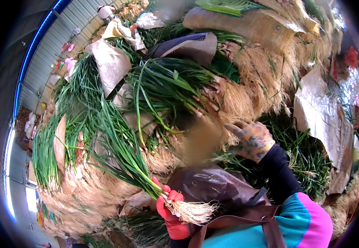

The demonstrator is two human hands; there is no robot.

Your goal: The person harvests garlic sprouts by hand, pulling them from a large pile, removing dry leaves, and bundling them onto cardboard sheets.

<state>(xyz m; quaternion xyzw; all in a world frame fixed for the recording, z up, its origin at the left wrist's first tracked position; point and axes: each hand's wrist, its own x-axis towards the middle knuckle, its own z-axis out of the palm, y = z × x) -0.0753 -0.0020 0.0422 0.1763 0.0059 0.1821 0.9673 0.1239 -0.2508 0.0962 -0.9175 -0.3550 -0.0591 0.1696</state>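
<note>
At lower centre, a leafy bunch (pixel 132 159) is pinched near its pale roots (pixel 198 211) by the left grip (pixel 165 208). Right of centre, the right grip (pixel 254 140) is loosely spread, contact beneath being unclear. Heaped greens (pixel 169 78) are seen at upper centre.

Red left glove (pixel 175 226); mottled orange-grey right glove (pixel 257 140); black sleeve (pixel 281 169); teal-and-magenta top (pixel 297 219); glossy brown apron (pixel 212 184).

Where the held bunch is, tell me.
In the head view, left of lower centre: the bunch is in the red-gloved left hand, roots beside the brown apron.
</note>
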